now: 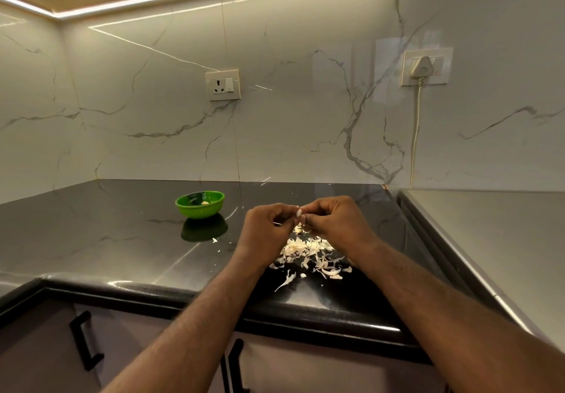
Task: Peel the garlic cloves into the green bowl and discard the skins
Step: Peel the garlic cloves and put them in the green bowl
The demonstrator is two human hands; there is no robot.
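Two hands in play, fingertips meeting over the counter: the left hand (pixel 266 227) and the right hand (pixel 333 218) both curl in and pinch one small garlic clove (pixel 299 212) between them. Only a pale sliver of it shows, the rest hidden behind the fingers, so how much skin is on it cannot be told. It is held in the air, right above a single loose heap of skins (pixel 308 252), thin white curled flakes spread on the black countertop (pixel 122 233) near its front edge, with a few strays out to the left. Off to the left and well apart from the hands sits one green bowl (pixel 211 209), glossy and upright, with at least one pale peeled piece (pixel 204 202) inside. On the marble wall behind are two outlets: an empty socket (pixel 223 85), and to the right one carrying a white plug (pixel 422 67) whose cord (pixel 415 135) hangs straight down. A grey surface (pixel 504 239) adjoins on the right. Below, black cabinet handles (pixel 84 340).
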